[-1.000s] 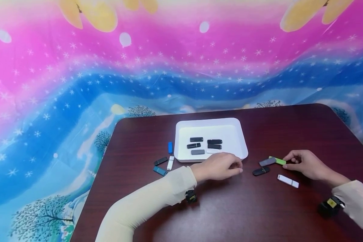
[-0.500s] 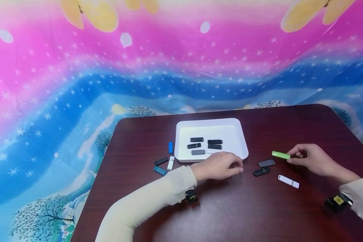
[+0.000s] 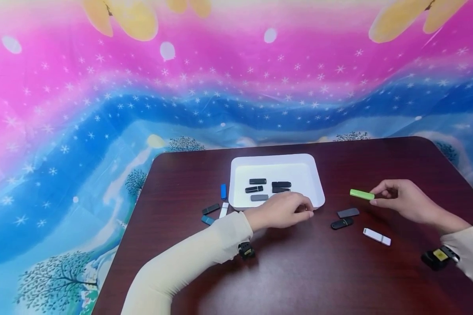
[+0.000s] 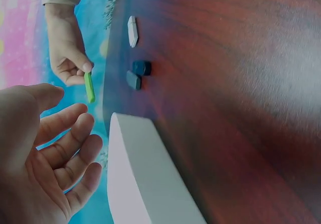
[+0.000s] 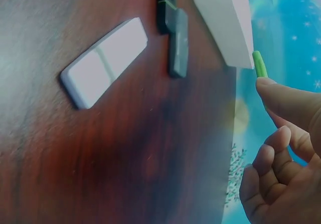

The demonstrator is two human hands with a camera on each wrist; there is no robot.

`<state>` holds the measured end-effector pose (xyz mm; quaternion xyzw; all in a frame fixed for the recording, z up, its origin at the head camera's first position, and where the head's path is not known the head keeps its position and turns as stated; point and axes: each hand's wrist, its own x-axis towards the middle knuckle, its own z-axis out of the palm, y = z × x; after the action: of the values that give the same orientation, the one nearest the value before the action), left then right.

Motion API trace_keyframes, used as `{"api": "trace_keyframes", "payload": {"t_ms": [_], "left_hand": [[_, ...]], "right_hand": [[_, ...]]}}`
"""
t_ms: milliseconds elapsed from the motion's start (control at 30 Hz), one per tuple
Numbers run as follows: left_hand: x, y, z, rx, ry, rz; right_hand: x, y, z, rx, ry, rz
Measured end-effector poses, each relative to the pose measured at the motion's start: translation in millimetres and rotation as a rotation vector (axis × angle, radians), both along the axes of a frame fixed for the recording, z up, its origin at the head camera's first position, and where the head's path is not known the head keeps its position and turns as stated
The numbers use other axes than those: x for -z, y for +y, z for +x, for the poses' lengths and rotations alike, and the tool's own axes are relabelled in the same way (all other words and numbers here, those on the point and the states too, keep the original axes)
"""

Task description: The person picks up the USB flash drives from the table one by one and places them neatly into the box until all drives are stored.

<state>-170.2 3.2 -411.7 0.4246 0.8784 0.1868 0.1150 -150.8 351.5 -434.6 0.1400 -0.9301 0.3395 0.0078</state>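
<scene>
A bright green USB stick (image 3: 361, 194) is pinched by one end between the thumb and fingers of my right hand (image 3: 411, 202), raised above the table on the right. In the right wrist view only the tip of the green USB stick (image 5: 260, 64) shows past the thumb. My left hand (image 3: 280, 210) hovers at the near rim of the white tray (image 3: 319, 192), fingers loosely bent and holding nothing, as the left wrist view of the hand (image 4: 55, 148) shows. Several black USB sticks (image 3: 257, 181) and a grey one (image 3: 259, 197) lie in the tray, partly hidden by that hand.
Right of the tray lie a grey USB stick (image 3: 347, 213), a black one (image 3: 342, 223) and a white one (image 3: 377, 236). On its left are blue (image 3: 223, 191), black (image 3: 210, 208), white (image 3: 224, 210) and teal (image 3: 207, 220) sticks. A patterned cloth (image 3: 205, 87) hangs behind the table.
My right hand has lifted the green USB stick off the table, away from the grey one beside it, and raised it. My left hand has shifted slightly up toward the tray.
</scene>
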Motion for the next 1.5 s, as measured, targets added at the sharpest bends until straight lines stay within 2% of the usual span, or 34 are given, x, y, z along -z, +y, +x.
{"api": "trace_keyframes", "payload": {"t_ms": [267,867,1233,1500], "left_hand": [[-5.9,-9,-5.2,-0.051,-0.03,0.006],[-6.8,-21,-9.7,-0.07,-0.024,0.026],[-7.2,-30,-13.3,-0.097,-0.014,0.026],[-4.9,-39,-17.3,-0.12,-0.008,0.018]], "right_hand": [[-6.8,-9,-4.1,-0.014,-0.017,0.001],[-28.5,-27,-15.9,-0.022,-0.012,-0.02],[-32.9,-52,-23.3,-0.058,0.018,-0.04],[-39.3,-70,-33.5,-0.084,0.001,-0.058]]}}
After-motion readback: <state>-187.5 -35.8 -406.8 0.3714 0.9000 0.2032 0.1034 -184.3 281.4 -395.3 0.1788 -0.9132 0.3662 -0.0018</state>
